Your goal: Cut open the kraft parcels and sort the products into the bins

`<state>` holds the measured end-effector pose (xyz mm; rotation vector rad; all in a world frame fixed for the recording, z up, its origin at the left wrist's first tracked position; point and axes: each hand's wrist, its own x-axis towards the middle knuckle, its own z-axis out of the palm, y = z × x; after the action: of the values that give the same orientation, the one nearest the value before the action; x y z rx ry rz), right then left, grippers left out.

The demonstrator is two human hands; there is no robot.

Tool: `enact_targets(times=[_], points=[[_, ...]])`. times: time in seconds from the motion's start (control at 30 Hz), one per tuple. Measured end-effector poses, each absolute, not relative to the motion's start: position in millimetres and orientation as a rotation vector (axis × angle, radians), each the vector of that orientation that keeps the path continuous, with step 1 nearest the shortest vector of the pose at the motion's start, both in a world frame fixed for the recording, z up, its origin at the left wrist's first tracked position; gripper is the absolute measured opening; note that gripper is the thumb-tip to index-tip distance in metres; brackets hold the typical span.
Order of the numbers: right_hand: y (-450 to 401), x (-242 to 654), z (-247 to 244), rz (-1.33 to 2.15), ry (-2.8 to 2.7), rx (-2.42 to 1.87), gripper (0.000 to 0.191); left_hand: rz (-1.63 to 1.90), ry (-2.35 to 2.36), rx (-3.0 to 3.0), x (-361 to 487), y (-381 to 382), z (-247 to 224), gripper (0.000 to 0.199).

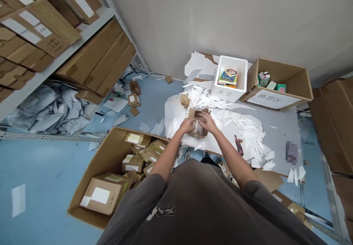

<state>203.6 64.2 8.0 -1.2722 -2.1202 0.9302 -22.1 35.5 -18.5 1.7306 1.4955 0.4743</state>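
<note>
A small open cardboard box (pixel 196 134) stands at the table's near side, in front of my body, with white paper pieces (pixel 198 126) inside it. My left hand (pixel 187 125) grips the box's left side. Over its right side my right hand (pixel 208 122) is curled, fingers bent towards the opening; their tips are too small to make out clearly. Crumpled brown paper (pixel 184 100) lies just beyond the box. Torn white paper strips (pixel 242 123) cover the table around it. To the right rests a red and black utility knife (pixel 238 145).
Behind the work area stand a white foam bin (pixel 234 59) with small colourful boxes and a cardboard bin (pixel 296 75) with small packages. A large carton (pixel 91 178) full of parcels sits at lower left. Loaded shelving (pixel 93 26) rises at left; tall cartons (pixel 333 116) stand at right.
</note>
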Motion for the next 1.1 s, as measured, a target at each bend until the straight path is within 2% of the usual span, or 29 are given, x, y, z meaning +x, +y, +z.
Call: enact_targets(times=[0.1,0.2,0.27,0.43,0.63,0.73,0.87,1.1], points=[[24,189,-20,0.982,-2.299,-1.483,0.057,0.367,1.523,1.649,-30,-9,-41,0.045],[-14,205,-47,0.964,-2.303,-1.808,0.062,0.452,1.527,1.588,-23,-38,-60,0.023],[-36,221,-60,0.965,-2.283,-1.843,0.055,0.526,1.516,1.571,-15,-48,-67,0.011],[-66,247,-57,0.826,-2.054,-1.814,0.024,0.630,1.454,1.682,10,-56,-56,0.022],[-82,303,11,0.616,-1.860,-1.744,0.023,0.791,1.358,1.830,61,-67,-4,0.025],[-114,361,49,0.442,-1.798,-1.734,0.016,0.851,1.232,1.948,118,-76,24,0.029],[-187,467,82,0.243,-1.628,-1.878,0.013,0.847,0.979,2.055,235,-99,47,0.032],[-380,626,95,-0.015,-1.232,-2.245,0.010,0.649,0.397,2.047,457,-198,42,0.030]])
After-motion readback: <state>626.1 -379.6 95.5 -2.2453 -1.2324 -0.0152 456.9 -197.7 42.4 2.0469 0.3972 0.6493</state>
